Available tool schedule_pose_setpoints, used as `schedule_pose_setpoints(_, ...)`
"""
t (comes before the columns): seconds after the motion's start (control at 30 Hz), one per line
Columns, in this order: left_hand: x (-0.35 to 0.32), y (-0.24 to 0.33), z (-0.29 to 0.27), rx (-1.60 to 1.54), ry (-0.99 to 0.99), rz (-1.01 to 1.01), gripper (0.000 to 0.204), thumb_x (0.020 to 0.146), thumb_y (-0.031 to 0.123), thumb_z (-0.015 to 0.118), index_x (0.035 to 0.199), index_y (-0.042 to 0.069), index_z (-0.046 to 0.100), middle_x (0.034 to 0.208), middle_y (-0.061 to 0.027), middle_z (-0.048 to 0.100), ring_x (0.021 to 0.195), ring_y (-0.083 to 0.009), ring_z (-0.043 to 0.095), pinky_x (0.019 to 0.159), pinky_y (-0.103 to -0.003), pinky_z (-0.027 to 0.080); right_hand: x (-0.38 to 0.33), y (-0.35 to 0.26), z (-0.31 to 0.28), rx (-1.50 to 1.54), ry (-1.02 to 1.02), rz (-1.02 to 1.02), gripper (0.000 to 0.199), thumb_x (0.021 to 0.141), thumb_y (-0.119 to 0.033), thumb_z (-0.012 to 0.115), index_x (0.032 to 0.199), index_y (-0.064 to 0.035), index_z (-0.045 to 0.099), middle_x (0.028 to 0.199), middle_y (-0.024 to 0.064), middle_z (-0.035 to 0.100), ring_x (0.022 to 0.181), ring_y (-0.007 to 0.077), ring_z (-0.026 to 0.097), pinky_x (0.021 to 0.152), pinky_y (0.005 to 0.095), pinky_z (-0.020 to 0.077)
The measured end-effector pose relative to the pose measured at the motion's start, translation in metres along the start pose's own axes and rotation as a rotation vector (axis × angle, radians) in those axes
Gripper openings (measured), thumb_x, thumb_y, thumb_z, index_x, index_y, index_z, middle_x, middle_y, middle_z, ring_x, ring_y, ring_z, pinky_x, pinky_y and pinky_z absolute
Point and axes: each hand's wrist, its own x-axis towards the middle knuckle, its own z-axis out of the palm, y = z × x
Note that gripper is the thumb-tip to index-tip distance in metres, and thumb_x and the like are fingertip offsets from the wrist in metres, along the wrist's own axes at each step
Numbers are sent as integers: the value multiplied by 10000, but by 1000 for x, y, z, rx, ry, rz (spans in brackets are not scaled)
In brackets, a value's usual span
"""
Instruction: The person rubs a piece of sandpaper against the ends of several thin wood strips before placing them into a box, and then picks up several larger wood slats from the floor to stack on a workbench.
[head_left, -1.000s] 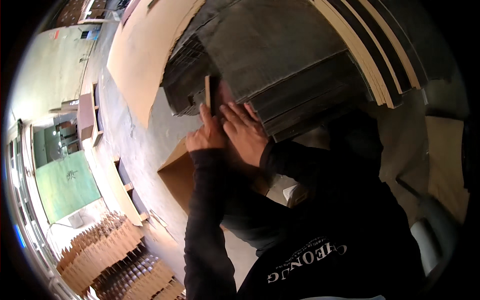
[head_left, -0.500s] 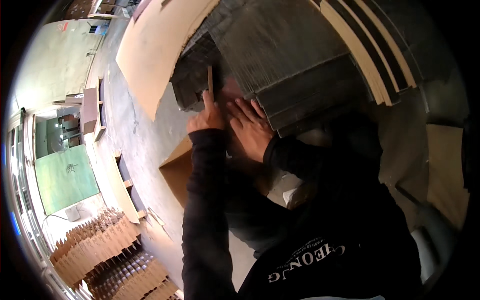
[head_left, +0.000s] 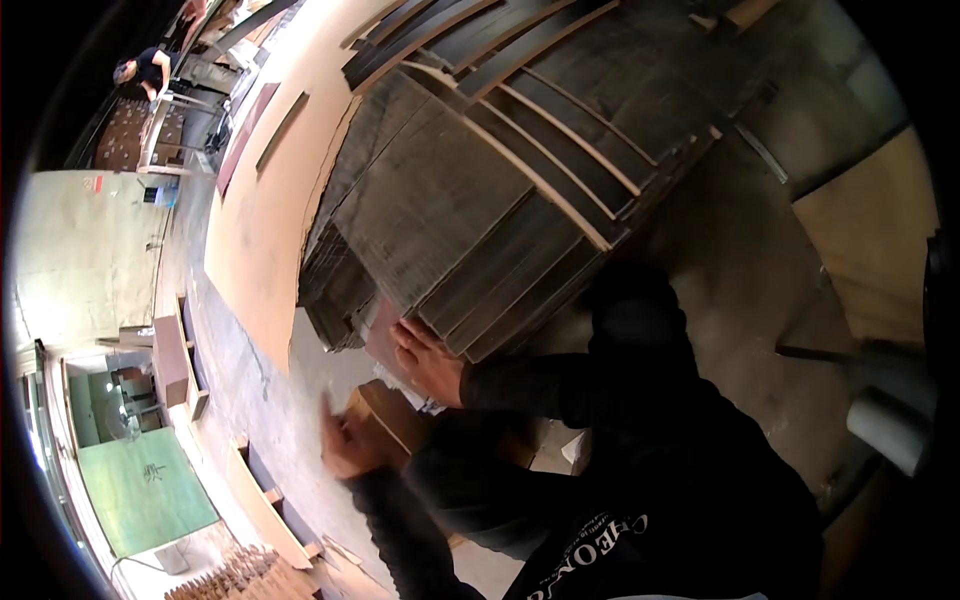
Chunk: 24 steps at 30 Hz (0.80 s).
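My right hand (head_left: 430,362) lies with stretched fingers on a reddish-brown panel (head_left: 380,325), at the near corner of a stack of dark boards (head_left: 430,215). My left hand (head_left: 350,445) is lower and to the left, smeared by motion, with one finger pointing up. Right beside it is a tan, box-like piece (head_left: 392,412) of cardboard or wood; whether the hand grips or merely touches it cannot be made out. A darker pile of boards (head_left: 335,285) stands just beyond the panel.
Dark strips with pale edges (head_left: 545,165) lie across the stack. A large tan sheet (head_left: 265,230) leans along its left. Shallow wooden frames (head_left: 265,505) rest on the grey floor (head_left: 240,340). At the far upper left a person (head_left: 150,70) bends over a bench.
My left hand has drawn back from the dark pile, down and left to the tan piece. The right hand stays on the panel. The view has shifted, showing more of the stack.
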Motion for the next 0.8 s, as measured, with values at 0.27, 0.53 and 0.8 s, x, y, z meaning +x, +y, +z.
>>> schedule_pose_setpoints(0.27, 26, 237, 82, -827, -494, 149, 816, 771, 324, 629, 1341, 11, 135, 555, -72, 517, 463, -181, 493, 468, -278, 410, 1, 9, -2, 134, 73, 13, 448, 825, -291, 399, 1138, 27, 446, 1292, 229, 333, 1263, 354, 205, 1055, 436, 73)
schedule_pose_setpoints(0.53, 34, 258, 73, -1385, -803, -270, 836, 785, 126, 617, 1356, 36, 13, 616, -64, 558, 468, -87, 483, 425, -208, 373, -4, 22, -6, 126, 61, 27, 443, 828, -291, 393, 1143, 15, 450, 1281, 213, 350, 1261, 340, 214, 1055, 433, 70)
schedule_pose_setpoints(0.8, 27, 270, 84, -1319, -561, -26, 818, 762, 66, 592, 1354, 26, 29, 794, -133, 599, 589, -117, 538, 497, -219, 424, -8, 19, -6, 119, 45, 18, 438, 830, -291, 388, 1147, 3, 454, 1271, 197, 367, 1259, 327, 222, 1055, 431, 67)
